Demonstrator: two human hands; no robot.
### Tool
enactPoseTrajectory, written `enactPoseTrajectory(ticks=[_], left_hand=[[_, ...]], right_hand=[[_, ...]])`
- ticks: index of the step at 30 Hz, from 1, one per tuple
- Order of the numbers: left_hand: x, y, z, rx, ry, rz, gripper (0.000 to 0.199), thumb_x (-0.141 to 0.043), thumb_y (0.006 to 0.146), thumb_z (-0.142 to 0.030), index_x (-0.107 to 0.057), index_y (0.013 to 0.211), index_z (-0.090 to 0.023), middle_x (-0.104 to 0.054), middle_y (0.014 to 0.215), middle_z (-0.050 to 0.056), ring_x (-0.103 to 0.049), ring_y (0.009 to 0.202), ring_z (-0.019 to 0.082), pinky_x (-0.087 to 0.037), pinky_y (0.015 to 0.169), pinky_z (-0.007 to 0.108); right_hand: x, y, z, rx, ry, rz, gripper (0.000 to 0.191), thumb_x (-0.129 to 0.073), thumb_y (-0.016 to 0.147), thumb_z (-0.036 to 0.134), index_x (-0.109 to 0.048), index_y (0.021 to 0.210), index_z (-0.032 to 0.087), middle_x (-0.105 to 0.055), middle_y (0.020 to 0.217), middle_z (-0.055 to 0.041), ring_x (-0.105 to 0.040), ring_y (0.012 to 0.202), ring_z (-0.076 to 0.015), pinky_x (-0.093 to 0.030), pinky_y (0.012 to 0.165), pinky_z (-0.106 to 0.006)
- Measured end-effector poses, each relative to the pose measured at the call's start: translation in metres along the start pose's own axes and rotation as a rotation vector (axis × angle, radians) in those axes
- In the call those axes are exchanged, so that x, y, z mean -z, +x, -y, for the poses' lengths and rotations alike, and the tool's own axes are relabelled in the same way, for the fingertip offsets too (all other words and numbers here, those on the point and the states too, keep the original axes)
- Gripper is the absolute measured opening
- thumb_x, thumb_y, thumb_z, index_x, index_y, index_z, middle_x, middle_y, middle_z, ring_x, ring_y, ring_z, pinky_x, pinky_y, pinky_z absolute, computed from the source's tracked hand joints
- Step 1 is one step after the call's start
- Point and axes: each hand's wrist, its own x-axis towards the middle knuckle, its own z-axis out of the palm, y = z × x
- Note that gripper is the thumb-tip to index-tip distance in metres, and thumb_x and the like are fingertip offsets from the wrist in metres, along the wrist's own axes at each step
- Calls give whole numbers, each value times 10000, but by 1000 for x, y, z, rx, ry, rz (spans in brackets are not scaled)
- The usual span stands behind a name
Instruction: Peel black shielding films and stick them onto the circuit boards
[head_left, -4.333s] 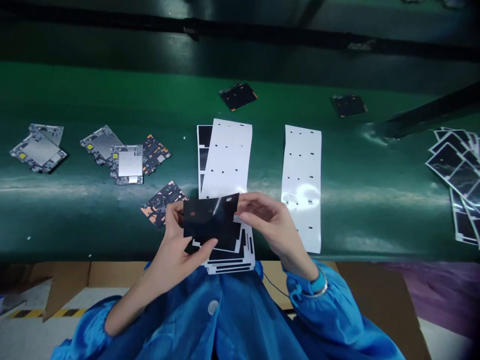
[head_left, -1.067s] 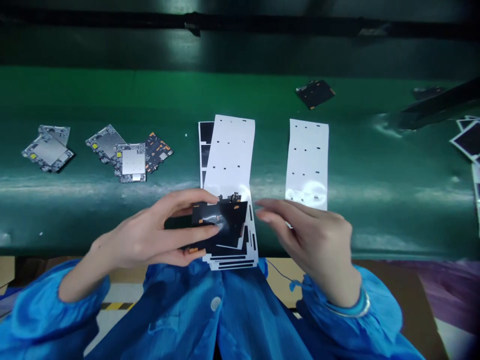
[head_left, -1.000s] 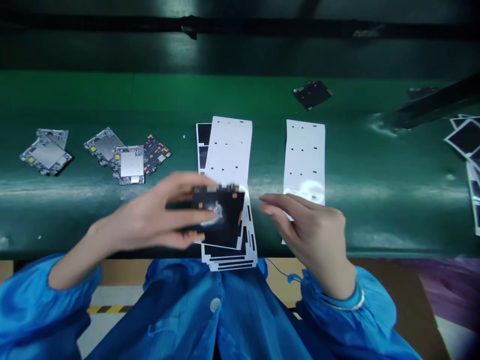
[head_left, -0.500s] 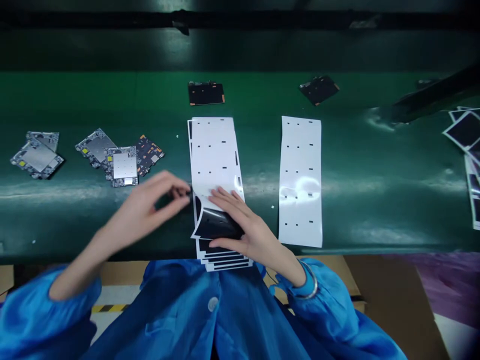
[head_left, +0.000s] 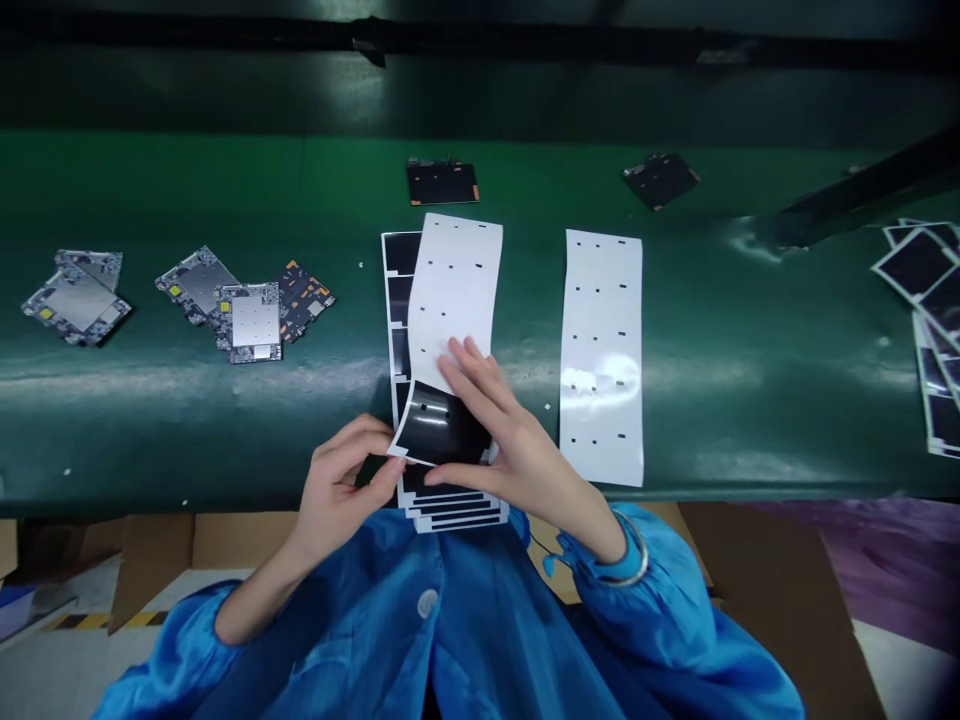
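Head view: a stack of black-and-white film sheets (head_left: 454,512) lies on a green conveyor belt (head_left: 150,190), its near end overhanging the belt's front edge. The top sheet is bent upward: a white backing strip (head_left: 454,300) curves away from the stack, and a glossy black sheet (head_left: 439,425) curls at its lower end.

Right hand (head_left: 510,435): grasping. The fingers are spread across the black sheet and the white strip where they meet, and the thumb runs along the sheet's lower edge.

Left hand (head_left: 341,478): fingers curled, tips at the black sheet's lower-left corner. Touching or gripping cannot be told from this view.

Just right of the stack, a second white strip (head_left: 600,358) with small dark marks lies flat on the belt. Farther left are several circuit boards (head_left: 255,322), some overlapping. Two black boards (head_left: 442,182) sit beyond the stack, and a loose pile of black sheets (head_left: 919,265) lies at the right edge. Both forearms come from blue smock sleeves (head_left: 600,590), with a bracelet (head_left: 634,562) on the right wrist. Cardboard (head_left: 240,540) lies below the belt.
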Motion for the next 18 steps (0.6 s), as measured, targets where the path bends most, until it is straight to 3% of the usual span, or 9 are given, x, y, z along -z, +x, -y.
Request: enactPoseTrajectory(ticks=[2,3,6,8,12,18], left_hand=[[-4,0,0,5,-19,-30,178,-675,948,-240,-693,779,-185,-620,771,26,-584,655,121,-426,511,211],[-7,0,1,0,-29,-44,186,-676,949,-252,-689,776,-185,-612,759,24,-581,652,122,-429,513,213],[-13,0,1,-52,-32,-69,151,-678,943,-217,-689,795,-191,-611,752,12,-580,660,116,-451,547,213],[-15,0,0,-92,-5,-64,113,-673,933,-158,-690,828,-196,-619,772,5,-584,673,107,-455,565,207],[-14,-1,-1,-160,71,-24,130,-643,927,-74,-682,907,-197,-627,830,4,-590,710,96,-473,617,198],[-21,1,-2,-241,143,2,158,-633,898,-33,-644,867,-187,-608,804,6,-575,716,108,-492,646,215]], right_hand=[[0,-1,8,34,-92,-105,1040,-765,839,576,-238,1657,211,-205,1727,-211,-91,1610,-399,-190,1266,-702],[0,-2,13,62,-128,-174,971,-767,852,553,-308,1633,204,-282,1703,-219,-142,1603,-408,-205,1258,-717],[0,-4,29,190,-171,-330,475,-731,942,281,-609,1400,241,-723,1347,-129,-581,1404,-328,-312,1255,-684],[-1,-5,35,256,-149,-348,275,-682,944,118,-716,1194,229,-820,1088,-67,-761,1144,-251,-387,1246,-634],[0,-6,37,257,-48,-322,155,-687,922,71,-738,1043,153,-831,995,-111,-808,929,-206,-494,1179,-591],[-2,-7,38,169,-13,-307,152,-642,918,67,-706,933,203,-818,894,-57,-791,803,-169,-558,1117,-567]])
